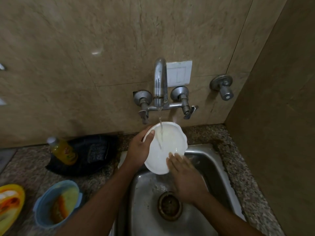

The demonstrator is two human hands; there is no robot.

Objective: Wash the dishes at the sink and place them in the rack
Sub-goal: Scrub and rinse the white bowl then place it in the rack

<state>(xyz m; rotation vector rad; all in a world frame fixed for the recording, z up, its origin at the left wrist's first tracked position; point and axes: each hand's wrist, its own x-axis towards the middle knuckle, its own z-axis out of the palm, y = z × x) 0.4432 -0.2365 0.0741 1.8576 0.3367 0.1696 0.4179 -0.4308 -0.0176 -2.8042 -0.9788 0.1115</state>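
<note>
A white plate (172, 142) with a scalloped rim is tilted over the steel sink (213, 160), under running water from the tap (160, 82). My left hand (139, 150) grips the plate's left rim, thumb on its face. My right hand (182, 172) lies with straight fingers on the plate's lower face, blurred. The stream lands on the middle of the plate.
Left of the sink on the granite counter lie a black pan (81, 155) with a scrubber, a yellow bottle (63, 150), a dirty blue container (58, 203) and a yellow dish (10, 205). The drain (169, 205) lies below my hands. A wall stands close at right.
</note>
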